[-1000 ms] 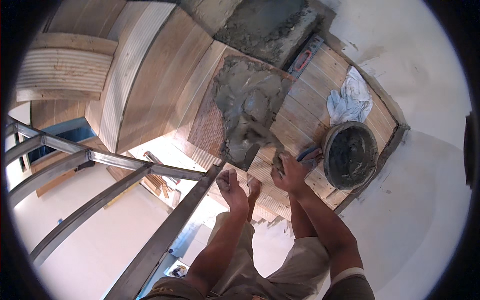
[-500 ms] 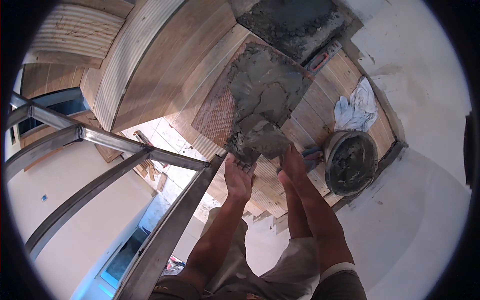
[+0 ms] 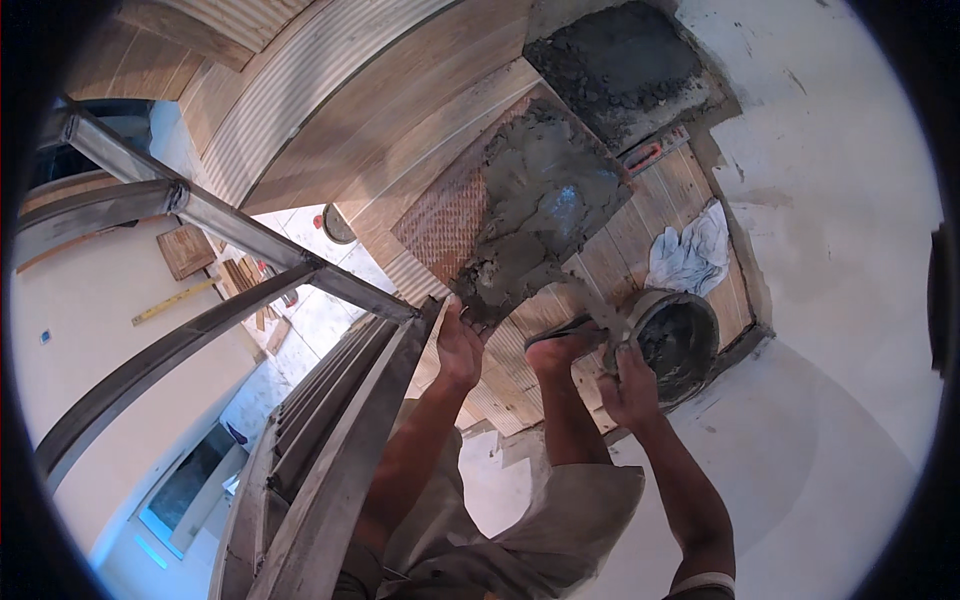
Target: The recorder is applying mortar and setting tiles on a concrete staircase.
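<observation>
A tile (image 3: 440, 225) lies back side up, its textured reddish back largely spread with wet grey mortar (image 3: 545, 190). At its near corner, my left hand (image 3: 460, 350) grips the edge, with the fingers partly hidden. My right hand (image 3: 632, 388) is closed round the handle of a trowel, whose mortar-smeared blade (image 3: 592, 302) points up and left, away from the hand. The trowel is between the tile and a round bucket (image 3: 712, 312) of mortar, close to the bucket's left rim.
My sandalled foot (image 3: 562, 350) stands on the wood-look step between my hands. Beyond the bucket lie a white cloth (image 3: 690, 252) and a red-handled tool (image 3: 648, 153). A mortar bed (image 3: 630, 60) fills the far landing. Metal railing (image 3: 340, 290) runs along the left; a white wall (image 3: 820, 250) bounds the right.
My right hand has moved the trowel right, off the mortar at the tile's near corner to beside the bucket. My left hand stays at that corner. The view has shifted.
</observation>
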A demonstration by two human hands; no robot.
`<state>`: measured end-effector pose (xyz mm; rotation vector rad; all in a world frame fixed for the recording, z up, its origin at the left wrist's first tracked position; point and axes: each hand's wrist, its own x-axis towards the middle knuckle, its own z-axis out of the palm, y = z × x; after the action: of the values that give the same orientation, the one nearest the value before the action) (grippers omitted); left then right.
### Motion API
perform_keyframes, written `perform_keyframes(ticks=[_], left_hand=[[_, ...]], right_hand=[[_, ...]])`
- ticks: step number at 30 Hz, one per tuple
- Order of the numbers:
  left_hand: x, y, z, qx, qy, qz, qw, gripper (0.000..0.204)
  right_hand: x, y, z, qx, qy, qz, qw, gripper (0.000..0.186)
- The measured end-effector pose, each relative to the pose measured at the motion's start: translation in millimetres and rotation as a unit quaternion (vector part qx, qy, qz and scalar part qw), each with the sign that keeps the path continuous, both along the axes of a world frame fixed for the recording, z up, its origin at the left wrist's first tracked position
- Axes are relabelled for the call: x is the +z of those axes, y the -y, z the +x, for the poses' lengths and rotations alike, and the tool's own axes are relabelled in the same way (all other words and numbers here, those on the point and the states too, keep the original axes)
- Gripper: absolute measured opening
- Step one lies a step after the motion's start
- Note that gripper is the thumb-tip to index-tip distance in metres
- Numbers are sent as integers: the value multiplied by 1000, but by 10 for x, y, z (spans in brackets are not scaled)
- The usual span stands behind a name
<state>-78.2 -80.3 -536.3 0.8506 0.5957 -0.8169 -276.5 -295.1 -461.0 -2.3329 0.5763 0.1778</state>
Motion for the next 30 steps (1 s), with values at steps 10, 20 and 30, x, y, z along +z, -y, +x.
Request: perform_keyframes(ticks=[10,20,30], left_hand=[[-272,-26,-58,-18,-2,70,997,65],[-193,43,-30,-58,19,132,989,59],[-253,15,-10,-42,-3,94,995,56]], right_hand=[[372,622,1373,220,-187,-172,942,39],[307,586,2515,196,-216,-133,947,44],[546,408,2320,164,-324,186,913,55]])
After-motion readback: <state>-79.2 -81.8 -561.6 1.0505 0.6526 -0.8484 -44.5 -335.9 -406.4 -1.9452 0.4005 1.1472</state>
